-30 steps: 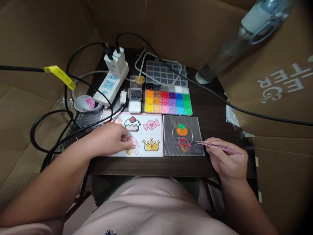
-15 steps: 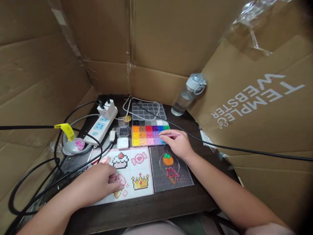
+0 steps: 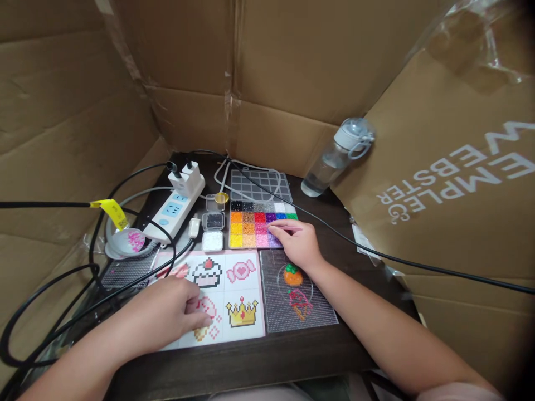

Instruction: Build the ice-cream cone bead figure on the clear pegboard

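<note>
My right hand (image 3: 296, 244) pinches a pair of pink tweezers (image 3: 287, 226), with the tips over the pink beads in the bead box (image 3: 237, 239). Beads sorted by colour fill its small compartments. On the printed pattern sheet (image 3: 243, 346) rests my left hand (image 3: 173, 312), thumb and fingers apart, holding nothing I can see. It partly covers an ice-cream picture; a cupcake, a candy and a crown show beside it. Below my right hand lies a clear pegboard (image 3: 273, 320) bearing an orange fruit of beads (image 3: 292, 275) and a pink and brown bead ice cream (image 3: 300, 304).
A water bottle (image 3: 330, 161) leans at the back right. Small bead cases (image 3: 213, 241) stand left of the box, near a white power strip (image 3: 173, 209). Black cables (image 3: 92, 278) loop on the left, and one crosses behind my right hand. Cardboard walls (image 3: 288, 67) surround the table.
The tweezers have shifted a little left over the pink compartments. My left hand stays on the sheet. The whole view has turned slightly.
</note>
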Available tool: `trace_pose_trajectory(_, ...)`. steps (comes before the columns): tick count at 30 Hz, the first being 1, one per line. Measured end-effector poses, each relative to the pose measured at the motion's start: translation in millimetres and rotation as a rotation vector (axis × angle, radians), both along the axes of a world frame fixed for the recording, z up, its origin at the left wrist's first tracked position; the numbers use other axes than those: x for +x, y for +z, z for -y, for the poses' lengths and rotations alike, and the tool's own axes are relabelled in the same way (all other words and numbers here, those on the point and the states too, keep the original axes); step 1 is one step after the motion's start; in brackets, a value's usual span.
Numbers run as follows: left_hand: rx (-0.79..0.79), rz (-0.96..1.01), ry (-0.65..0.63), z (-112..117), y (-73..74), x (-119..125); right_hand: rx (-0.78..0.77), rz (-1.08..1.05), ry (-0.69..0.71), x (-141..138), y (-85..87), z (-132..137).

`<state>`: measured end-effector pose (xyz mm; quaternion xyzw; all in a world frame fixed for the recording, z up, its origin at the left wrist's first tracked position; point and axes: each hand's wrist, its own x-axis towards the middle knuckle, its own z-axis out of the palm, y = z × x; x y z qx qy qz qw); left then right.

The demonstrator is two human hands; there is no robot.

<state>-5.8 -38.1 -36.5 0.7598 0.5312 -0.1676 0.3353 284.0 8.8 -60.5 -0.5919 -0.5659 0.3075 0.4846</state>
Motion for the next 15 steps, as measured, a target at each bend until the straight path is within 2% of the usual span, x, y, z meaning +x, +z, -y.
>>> trace_pose_trajectory(15,0.031,0.009,-0.008,0.0,0.1,0.6,-0.025,-0.006,-0.005,-2.4,-0.7,0.9)
